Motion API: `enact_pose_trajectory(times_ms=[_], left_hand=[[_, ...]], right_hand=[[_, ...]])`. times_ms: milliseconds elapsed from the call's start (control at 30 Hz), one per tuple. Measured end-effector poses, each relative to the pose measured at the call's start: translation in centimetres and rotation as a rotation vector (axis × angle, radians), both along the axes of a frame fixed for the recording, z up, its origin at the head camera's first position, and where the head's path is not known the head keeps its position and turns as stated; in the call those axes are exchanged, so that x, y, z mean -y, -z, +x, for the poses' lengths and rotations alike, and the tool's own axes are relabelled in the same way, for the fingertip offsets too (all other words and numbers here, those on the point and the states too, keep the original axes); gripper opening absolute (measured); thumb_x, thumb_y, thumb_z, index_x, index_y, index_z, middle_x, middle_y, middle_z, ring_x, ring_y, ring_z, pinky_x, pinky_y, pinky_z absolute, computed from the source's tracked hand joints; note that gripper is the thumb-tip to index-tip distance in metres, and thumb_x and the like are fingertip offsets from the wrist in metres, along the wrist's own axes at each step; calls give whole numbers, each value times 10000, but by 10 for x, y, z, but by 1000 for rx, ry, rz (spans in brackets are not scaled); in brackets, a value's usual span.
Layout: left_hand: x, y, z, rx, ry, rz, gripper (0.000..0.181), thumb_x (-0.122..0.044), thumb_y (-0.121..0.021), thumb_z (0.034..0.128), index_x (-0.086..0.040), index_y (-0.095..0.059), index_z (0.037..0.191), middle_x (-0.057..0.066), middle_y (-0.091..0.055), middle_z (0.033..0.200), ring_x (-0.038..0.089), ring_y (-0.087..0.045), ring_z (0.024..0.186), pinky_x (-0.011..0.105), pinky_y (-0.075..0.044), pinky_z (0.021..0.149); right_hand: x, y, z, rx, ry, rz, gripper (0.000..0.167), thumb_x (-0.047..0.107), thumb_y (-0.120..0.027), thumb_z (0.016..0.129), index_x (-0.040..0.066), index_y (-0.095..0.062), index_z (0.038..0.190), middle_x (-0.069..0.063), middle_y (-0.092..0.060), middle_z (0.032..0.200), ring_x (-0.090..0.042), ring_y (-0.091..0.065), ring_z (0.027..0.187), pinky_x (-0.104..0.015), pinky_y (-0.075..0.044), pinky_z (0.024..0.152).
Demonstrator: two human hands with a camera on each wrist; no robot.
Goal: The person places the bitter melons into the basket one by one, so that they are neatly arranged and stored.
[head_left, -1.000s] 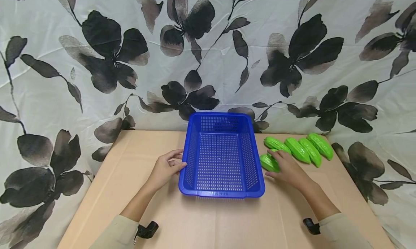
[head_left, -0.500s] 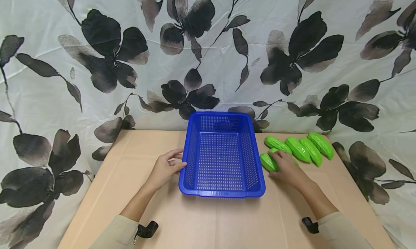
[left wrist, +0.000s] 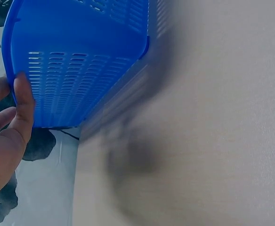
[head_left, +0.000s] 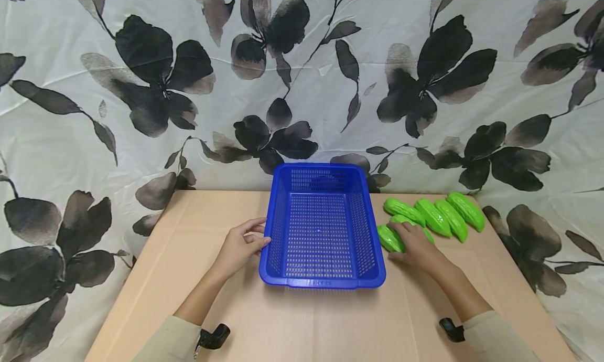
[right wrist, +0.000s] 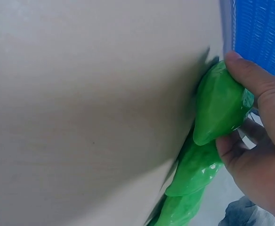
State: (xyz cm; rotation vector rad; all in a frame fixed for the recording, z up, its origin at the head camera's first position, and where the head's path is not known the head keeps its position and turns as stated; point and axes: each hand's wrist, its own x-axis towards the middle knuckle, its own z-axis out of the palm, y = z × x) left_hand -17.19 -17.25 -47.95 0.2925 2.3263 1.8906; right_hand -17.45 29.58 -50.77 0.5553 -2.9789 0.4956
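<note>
A blue perforated plastic basket (head_left: 318, 283) stands on the table, with nothing in it. At its left side my left hand (head_left: 241, 247) pinches the rim; in the left wrist view, a digit of this left hand (left wrist: 8, 141) lies against the outer wall. Right of the basket, my right hand (head_left: 415, 245) holds a glossy green ridged gourd-like fruit (head_left: 389, 238). The right wrist view has the thumb on one side of that fruit (right wrist: 222, 103) and fingers on the other. Behind it, partly under the hand, lies another green fruit (head_left: 402, 220).
More green fruits (head_left: 433, 217) lie in a group toward the table's back right corner. The table (head_left: 302, 325) has a light wood colour. A white cloth with dark flowers (head_left: 321, 115) hangs behind it and at both sides.
My right hand has shifted slightly on the nearest green fruit, and the fruit has turned a little. My left hand and the basket stay in place.
</note>
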Motion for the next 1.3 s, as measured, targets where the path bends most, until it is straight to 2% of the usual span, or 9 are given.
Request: enact_pose_trajectory(times_ms=[200, 333, 500, 700, 900, 1133, 1300], left_hand=[[1, 2, 2, 2, -3, -7, 543, -9, -721, 949, 34, -530, 1455, 282, -621, 1181, 109, -717, 794, 263, -653, 665], [0, 2, 1, -9, 5, -17, 534, -14, -721, 951, 27, -537, 1451, 277, -626, 1171, 112, -713, 781, 267, -649, 647], [-1, 1, 2, -4, 4, -20, 531, -5, -717, 951, 29, -537, 1450, 280, -623, 1162, 108, -705, 768, 278, -646, 628], [-1, -1, 2, 8, 2, -23, 534, 3, -719, 947, 30, -537, 1448, 277, -615, 1152, 105, -691, 732, 338, -652, 621], [-1, -3, -1, 10, 6, -8, 534, 15, -714, 946, 29, -535, 1449, 284, -613, 1156, 104, -701, 734, 311, -647, 600], [0, -5, 0, 31, -6, -32, 537, 6, -710, 952, 20, -531, 1458, 266, -618, 1166, 112, -706, 747, 280, -639, 591], [-1, -8, -1, 40, -11, -36, 541, 4, -712, 951, 15, -531, 1461, 266, -622, 1171, 105, -703, 748, 272, -638, 594]], right_hand=[[1, 3, 4, 67, -4, -62, 805, 202, -894, 811, -5, -480, 1470, -297, -552, 1376, -506, -559, 1233, -686, -494, 1028], [-3, 9, 5, 103, -23, -106, 789, 160, -857, 850, -17, -443, 1499, -304, -534, 1437, -513, -532, 1301, -683, -467, 1077], [-7, 17, 7, 117, -60, -159, 745, 87, -789, 902, -18, -405, 1532, -287, -505, 1498, -505, -484, 1371, -671, -420, 1138], [-7, 15, 8, 114, -64, -165, 728, 91, -742, 941, -3, -372, 1561, -280, -478, 1526, -510, -460, 1387, -680, -400, 1145], [-10, 0, 6, 174, -10, -197, 724, 117, -695, 980, 28, -321, 1593, -258, -406, 1587, -505, -404, 1434, -690, -349, 1179], [-18, -27, -4, 147, -11, -194, 709, 156, -713, 982, 2, -347, 1569, -307, -438, 1543, -551, -447, 1376, -721, -397, 1111], [-19, -50, -14, 137, -31, -209, 701, 137, -707, 985, 38, -350, 1579, -282, -473, 1527, -503, -496, 1349, -690, -436, 1084]])
